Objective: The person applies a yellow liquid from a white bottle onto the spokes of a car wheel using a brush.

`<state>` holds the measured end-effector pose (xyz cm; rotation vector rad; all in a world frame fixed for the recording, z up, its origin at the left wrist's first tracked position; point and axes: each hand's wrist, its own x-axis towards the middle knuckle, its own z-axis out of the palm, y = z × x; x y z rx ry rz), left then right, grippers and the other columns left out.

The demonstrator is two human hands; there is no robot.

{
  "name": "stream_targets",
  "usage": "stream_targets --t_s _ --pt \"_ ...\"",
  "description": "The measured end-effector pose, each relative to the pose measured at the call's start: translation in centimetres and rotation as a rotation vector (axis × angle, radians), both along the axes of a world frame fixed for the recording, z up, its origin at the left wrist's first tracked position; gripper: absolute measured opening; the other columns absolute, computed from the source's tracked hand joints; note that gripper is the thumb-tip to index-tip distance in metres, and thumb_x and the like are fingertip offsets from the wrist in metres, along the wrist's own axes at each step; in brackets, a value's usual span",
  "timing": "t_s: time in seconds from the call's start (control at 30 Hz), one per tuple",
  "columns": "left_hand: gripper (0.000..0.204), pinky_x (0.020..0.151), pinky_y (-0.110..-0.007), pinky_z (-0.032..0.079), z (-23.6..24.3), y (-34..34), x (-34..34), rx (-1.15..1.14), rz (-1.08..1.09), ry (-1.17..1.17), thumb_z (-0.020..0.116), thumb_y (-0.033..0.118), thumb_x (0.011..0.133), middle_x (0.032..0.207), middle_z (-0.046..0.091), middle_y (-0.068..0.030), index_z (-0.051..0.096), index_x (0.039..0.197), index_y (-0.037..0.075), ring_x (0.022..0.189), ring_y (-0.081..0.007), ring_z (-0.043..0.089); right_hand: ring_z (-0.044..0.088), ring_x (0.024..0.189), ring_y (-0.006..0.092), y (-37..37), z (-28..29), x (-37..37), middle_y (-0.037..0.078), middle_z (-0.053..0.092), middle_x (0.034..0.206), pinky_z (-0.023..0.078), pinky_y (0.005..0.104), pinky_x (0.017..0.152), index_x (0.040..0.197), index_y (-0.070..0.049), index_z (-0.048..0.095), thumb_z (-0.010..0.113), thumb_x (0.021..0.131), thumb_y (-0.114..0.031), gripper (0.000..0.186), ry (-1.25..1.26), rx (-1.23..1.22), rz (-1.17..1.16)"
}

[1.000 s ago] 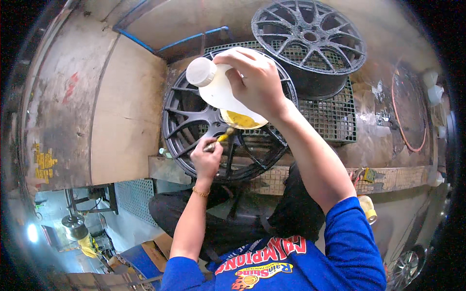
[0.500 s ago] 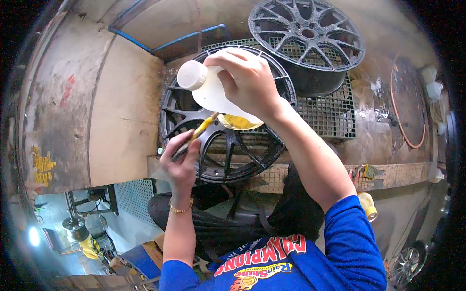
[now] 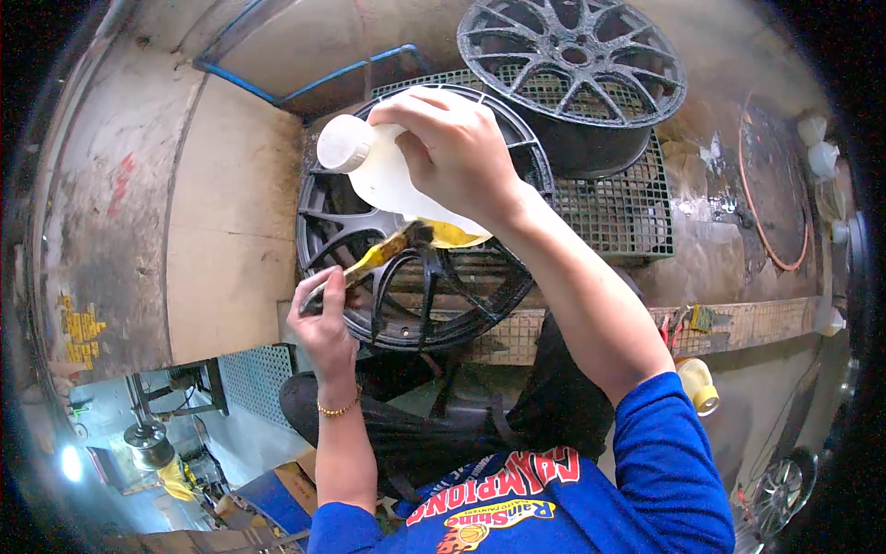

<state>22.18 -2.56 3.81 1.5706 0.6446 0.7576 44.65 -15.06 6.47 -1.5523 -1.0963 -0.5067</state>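
Note:
My right hand (image 3: 452,152) grips a whitish plastic jug (image 3: 380,175), tilted with its capped end to the left. Something yellow shows at the jug's lower, open-looking end. Between the fingers of my left hand (image 3: 323,314) is a paintbrush (image 3: 380,252) with a yellow handle. Its dark bristles are right by the jug's yellow end; whether they touch it, I cannot tell. Beneath both hands lies a dark, multi-spoked wheel rim (image 3: 343,222), face up and partly hidden by the jug and my right arm.
A second dark wheel rim (image 3: 604,88) rests at the far right on a plastic grate (image 3: 628,222). Beyond it lies an orange hose (image 3: 766,242). A yellowish container (image 3: 699,388) stands right of my right elbow. Brown board (image 3: 221,231) lines the left side.
My left hand has shifted slightly left and its grip on the brush has changed, so the bristles now show by the jug. The jug and right hand appear slightly further left.

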Motion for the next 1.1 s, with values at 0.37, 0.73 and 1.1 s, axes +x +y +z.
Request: stream_targets --t_s 0.37,0.73,1.1 --pt "0.016 0.065 -0.023 0.051 -5.1 -3.6 -3.1 -0.062 -0.096 0.315 0.071 0.012 0.094 0.082 0.068 -0.0023 0.07 0.101 -0.002 0.069 -0.0076 0.062 0.067 0.093 0.0331 -0.1 -0.1 0.5 0.012 0.069 0.095 0.056 0.0425 0.083 0.099 -0.009 0.067 0.06 0.077 0.0 0.024 0.003 0.03 -0.049" --pt "0.013 0.069 -0.022 0.049 -3.8 -3.9 -2.9 -0.029 -0.246 0.349 0.072 0.007 0.09 0.086 0.067 -0.0009 0.07 0.1 -0.002 0.076 -0.0058 0.06 0.067 0.094 0.0332 -0.4 0.0 0.6 0.012 0.069 0.097 0.055 0.042 0.084 0.099 -0.008 0.066 0.06 0.077 0.001 0.025 0.015 0.021 -0.057" --pt "0.015 0.067 -0.022 0.05 -10.5 5.2 2.7 0.21 -0.136 0.382 0.073 0.012 0.09 0.082 0.07 -0.0021 0.072 0.099 0.0 0.074 -0.0064 0.062 0.067 0.095 0.033 -0.1 0.4 0.8 0.012 0.07 0.096 0.055 0.0423 0.085 0.099 -0.008 0.067 0.06 0.076 0.0 0.024 0.02 0.062 -0.059"
